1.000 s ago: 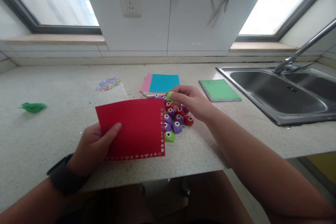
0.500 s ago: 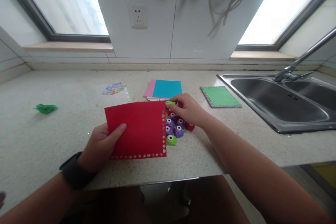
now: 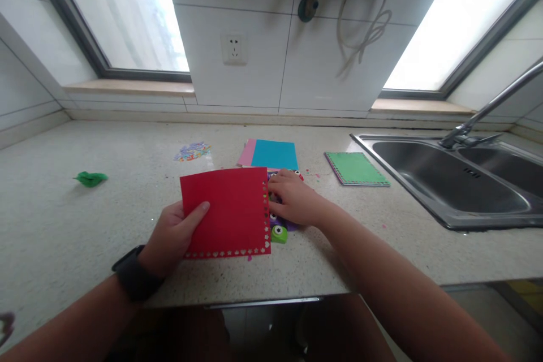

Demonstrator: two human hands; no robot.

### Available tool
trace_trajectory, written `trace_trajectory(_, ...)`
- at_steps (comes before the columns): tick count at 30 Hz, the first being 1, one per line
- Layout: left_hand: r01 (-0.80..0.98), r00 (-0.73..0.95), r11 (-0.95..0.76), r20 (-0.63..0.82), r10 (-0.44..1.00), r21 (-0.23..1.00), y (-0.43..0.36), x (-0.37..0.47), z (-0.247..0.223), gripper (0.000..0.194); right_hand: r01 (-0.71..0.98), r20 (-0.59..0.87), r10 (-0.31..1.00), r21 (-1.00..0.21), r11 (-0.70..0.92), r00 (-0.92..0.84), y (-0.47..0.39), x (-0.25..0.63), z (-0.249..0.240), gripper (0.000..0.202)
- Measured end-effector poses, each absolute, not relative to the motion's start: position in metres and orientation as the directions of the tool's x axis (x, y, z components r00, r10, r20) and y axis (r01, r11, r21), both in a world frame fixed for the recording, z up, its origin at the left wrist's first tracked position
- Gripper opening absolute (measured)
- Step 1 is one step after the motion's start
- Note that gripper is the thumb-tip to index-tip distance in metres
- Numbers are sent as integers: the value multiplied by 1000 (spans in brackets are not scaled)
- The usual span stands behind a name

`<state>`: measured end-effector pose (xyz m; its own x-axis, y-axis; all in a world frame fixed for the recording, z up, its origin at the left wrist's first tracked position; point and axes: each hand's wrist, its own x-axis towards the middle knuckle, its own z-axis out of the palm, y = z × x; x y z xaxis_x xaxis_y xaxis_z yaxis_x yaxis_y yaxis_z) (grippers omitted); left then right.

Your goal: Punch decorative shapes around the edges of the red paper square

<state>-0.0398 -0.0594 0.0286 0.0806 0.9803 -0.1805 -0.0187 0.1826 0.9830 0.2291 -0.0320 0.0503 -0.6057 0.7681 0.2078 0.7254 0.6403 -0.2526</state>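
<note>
A sheet of red paper (image 3: 231, 212) is pinched in my left hand (image 3: 176, 229), with the thumb on its front face. Small hearts, stars and other shapes are punched along its right and bottom edges. My right hand (image 3: 297, 198) is at the paper's right edge, fingers curled round a craft punch (image 3: 274, 198) that they mostly hide. Beneath and around that hand sit several purple and red punches, largely covered. A green punch (image 3: 279, 234) with a star on its white button lies nearest the counter's front.
Blue and pink paper sheets (image 3: 275, 155) lie behind the punches. A green-topped stack of punched paper (image 3: 358, 168) rests beside the steel sink (image 3: 441, 218). Paper confetti (image 3: 193, 151) and a green leaf-like item (image 3: 91, 179) are to the left.
My right hand has come nearer over the punches, its fingers now at the red paper's right edge. The camera view has tilted up slightly. My left hand still holds the paper.
</note>
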Motion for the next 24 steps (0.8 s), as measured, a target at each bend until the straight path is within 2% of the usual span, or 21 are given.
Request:
trace_trajectory(11, -98, 1, 192, -193, 981, 976, -52, -42, 25, 25, 795, 227, 837, -265, 545, -498, -30, 240, 50, 27)
trace_trajectory(24, -127, 21, 198, -197, 980, 972, -51, -42, 23, 26, 811, 309, 873, -347, 472, -376, -22, 254, 48, 28)
